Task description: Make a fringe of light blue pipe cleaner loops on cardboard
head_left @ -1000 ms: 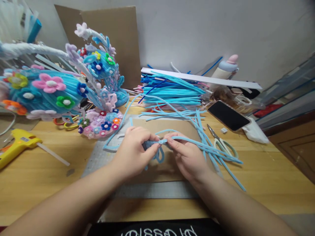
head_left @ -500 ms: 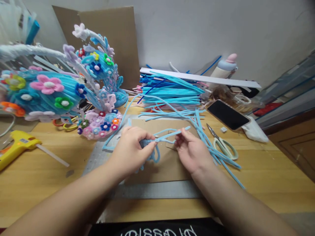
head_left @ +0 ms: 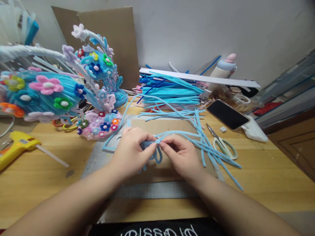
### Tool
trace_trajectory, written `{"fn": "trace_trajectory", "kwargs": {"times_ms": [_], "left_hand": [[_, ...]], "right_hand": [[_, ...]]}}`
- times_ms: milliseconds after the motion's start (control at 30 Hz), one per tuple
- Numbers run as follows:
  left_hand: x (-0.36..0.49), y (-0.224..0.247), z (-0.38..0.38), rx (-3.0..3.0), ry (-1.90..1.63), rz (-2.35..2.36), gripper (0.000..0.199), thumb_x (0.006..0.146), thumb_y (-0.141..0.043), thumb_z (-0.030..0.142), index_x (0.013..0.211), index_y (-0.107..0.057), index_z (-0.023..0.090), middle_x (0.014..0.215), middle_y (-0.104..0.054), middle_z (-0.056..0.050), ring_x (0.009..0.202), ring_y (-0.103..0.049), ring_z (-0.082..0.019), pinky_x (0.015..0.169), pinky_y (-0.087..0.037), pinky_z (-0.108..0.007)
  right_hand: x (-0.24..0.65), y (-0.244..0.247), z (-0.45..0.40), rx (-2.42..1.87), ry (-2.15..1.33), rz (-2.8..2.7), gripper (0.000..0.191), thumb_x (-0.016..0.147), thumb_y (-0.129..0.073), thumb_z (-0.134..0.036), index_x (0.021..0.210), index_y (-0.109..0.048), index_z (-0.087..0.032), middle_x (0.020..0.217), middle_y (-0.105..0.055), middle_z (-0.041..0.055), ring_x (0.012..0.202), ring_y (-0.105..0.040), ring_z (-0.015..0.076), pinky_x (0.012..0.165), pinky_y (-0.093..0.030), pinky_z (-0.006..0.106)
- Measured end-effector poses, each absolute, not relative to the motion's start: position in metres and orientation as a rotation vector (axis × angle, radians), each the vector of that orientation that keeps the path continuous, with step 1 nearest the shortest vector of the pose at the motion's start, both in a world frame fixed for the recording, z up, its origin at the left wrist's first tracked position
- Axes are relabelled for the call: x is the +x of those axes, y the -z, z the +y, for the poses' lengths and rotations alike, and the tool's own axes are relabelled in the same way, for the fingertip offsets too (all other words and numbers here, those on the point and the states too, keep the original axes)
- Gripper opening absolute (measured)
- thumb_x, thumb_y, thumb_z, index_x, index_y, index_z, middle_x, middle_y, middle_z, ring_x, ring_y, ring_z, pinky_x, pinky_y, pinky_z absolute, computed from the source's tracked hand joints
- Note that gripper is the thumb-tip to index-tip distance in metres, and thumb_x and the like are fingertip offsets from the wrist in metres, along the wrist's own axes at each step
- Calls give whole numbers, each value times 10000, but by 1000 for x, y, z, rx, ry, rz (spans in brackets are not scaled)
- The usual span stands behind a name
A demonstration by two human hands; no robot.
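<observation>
My left hand (head_left: 134, 147) is closed around a bundle of looped light blue pipe cleaners (head_left: 157, 157), most of it hidden behind the fingers. Thumb and forefinger of my right hand (head_left: 180, 155) pinch the pipe cleaners where they leave the left fingertips, so the two hands nearly touch. Light blue ends trail over the right hand and out to the right. Beneath both hands lies a brown cardboard sheet (head_left: 157, 175) on a grey cutting mat (head_left: 157, 190).
Loose pipe cleaners (head_left: 221, 155) and scissors (head_left: 225, 146) lie to the right, near a phone (head_left: 228, 114). A pipe-cleaner stack (head_left: 171, 93) sits at the back. Flower-covered decorations (head_left: 49, 98) and a yellow glue gun (head_left: 21, 146) stand and lie left.
My right hand has moved left, from farther out along the pipe cleaner to beside the left fingertips, and now pinches there. The left hand has hardly moved.
</observation>
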State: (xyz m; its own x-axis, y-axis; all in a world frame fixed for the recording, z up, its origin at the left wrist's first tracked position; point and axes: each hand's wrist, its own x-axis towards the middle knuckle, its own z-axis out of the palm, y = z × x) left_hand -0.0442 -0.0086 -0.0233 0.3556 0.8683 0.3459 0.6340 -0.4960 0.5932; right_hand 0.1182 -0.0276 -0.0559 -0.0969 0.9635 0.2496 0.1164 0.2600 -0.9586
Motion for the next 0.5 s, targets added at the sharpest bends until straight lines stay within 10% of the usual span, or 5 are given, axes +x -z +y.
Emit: {"fn": "trace_trajectory", "kwargs": {"times_ms": [500], "left_hand": [[-42, 25, -13, 2316, -959, 1298, 53, 761, -589, 207, 730, -631, 198, 720, -659, 6, 731, -571, -164, 756, -348, -335]], "right_hand": [[114, 48, -25, -1061, -1541, -1133, 245, 703, -676, -398, 694, -614, -162, 550, -507, -35, 485, -399, 71, 467, -345, 207]]}}
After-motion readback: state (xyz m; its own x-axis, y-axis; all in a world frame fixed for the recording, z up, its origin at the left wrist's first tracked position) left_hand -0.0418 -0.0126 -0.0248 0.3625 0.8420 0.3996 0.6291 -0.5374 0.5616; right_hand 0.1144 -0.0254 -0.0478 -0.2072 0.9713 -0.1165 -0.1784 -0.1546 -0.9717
